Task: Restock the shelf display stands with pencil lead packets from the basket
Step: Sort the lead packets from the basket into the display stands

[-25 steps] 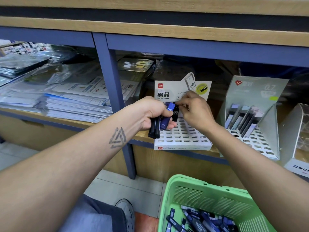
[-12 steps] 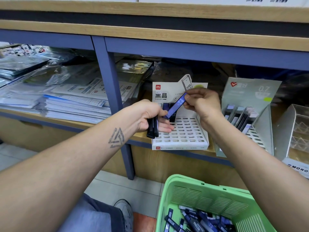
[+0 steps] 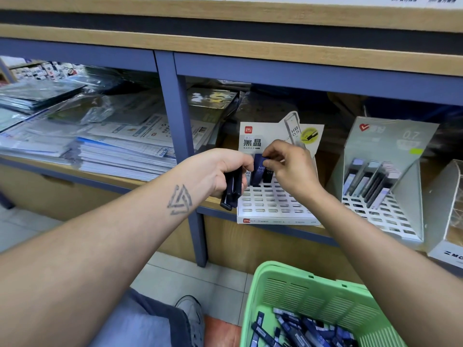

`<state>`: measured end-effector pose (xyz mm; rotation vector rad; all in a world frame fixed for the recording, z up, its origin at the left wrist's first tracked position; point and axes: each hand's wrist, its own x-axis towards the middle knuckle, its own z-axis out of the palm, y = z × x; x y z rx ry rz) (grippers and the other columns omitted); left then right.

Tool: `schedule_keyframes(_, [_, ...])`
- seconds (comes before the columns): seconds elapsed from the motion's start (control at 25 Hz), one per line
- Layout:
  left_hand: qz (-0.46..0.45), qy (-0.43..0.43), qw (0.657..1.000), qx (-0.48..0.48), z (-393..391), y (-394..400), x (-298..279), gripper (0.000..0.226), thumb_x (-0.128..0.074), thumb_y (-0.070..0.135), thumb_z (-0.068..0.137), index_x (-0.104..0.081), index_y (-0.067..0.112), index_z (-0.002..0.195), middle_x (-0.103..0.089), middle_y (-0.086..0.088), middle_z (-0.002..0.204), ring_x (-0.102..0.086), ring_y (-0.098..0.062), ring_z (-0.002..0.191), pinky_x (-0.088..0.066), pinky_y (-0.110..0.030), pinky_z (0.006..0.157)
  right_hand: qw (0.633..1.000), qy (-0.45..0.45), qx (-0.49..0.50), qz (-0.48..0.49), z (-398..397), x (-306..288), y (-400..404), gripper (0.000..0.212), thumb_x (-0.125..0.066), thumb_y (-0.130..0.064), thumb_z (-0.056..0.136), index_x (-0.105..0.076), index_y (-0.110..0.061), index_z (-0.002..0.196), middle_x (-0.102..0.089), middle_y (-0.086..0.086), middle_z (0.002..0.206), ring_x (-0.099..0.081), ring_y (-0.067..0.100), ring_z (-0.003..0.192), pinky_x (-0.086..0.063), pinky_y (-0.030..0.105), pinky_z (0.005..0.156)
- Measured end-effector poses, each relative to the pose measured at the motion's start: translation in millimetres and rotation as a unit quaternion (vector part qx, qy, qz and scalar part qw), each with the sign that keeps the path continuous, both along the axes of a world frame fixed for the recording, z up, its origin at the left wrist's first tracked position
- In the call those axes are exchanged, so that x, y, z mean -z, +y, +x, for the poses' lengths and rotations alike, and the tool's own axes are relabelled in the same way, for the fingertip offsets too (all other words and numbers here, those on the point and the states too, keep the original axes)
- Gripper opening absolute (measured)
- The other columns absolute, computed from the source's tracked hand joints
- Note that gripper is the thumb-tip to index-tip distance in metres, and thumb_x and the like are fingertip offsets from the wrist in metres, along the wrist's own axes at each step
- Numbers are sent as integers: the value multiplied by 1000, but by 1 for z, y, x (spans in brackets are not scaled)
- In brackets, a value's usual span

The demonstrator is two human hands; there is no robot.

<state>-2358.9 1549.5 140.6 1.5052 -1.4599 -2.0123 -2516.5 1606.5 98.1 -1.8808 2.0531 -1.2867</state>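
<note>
Your right hand (image 3: pixel 288 169) pinches a blue lead packet (image 3: pixel 259 170) upright over the white display stand (image 3: pixel 273 206); your left hand (image 3: pixel 220 171), at nine o'clock, grasps spare packets (image 3: pixel 231 194).

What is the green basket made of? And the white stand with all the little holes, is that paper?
The green basket looks like moulded plastic: one even colour, smooth slightly shiny walls with neat slotted vents. The white stand seems to be printed cardboard: flat folded panels, a matte surface, cut-out slots and a thin upright back card with printing. So it is probably stiff card, thicker than ordinary paper.
</note>
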Motion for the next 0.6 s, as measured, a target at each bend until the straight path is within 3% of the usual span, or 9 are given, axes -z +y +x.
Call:
schedule_keyframes(0.2, [27,14,999,-13,0,2,1,13,-56,7,96,-54,8,83,-49,-4,46,-45,-12,41,-43,-18,39,999,47,0,28,-6,8,-7,12,-72,-7,88,-73,-17,95,-71,0,94,-64,21,91,-54,45,82])
schedule_keyframes(0.32, [40,39,998,-19,-2,4,2,6,-67,12,95,-61,9,94,-56,-4,57,-50,-11,42,-45,-19,39,994,113,11,10,-5,11,-8,13,-70,-10,91,-78,-14,101,-61,0,101,-58,21,95,-53,41,79])
schedule_keyframes(0.4, [35,62,997,-26,-2,5,3,16,-71,16,92,-64,11,106,-60,-5,70,-53,-11,40,-47,-19,40,989,145,19,19,-2,6,-5,17,-66,-13,94,-77,-16,106,-56,-1,103,-54,17,94,-49,35,76])
schedule_keyframes(0.48, [21,92,995,-31,-4,9,1,19,-71,18,93,-63,9,107,-63,-9,77,-58,-14,39,-49,-22,40,998,60,7,31,4,-3,2,17,-62,-14,95,-75,-17,105,-64,-2,96,-57,12,84,-46,28,71])
schedule_keyframes(0.52, [2,102,994,-35,-6,12,0,19,-70,19,93,-61,5,105,-64,-12,77,-60,-17,40,-51,-25,39,997,-55,-16,53,6,-10,8,13,-60,-13,97,-71,-16,101,-68,1,87,-61,12,74,-45,26,64])
schedule_keyframes(0.6, [-54,91,993,-46,-10,16,-1,26,-69,21,94,-58,-1,103,-65,-19,76,-64,-24,44,-56,-34,41,945,-288,-90,129,9,-23,22,10,-59,-18,100,-61,-10,95,-70,13,72,-62,22,56,-42,28,49])
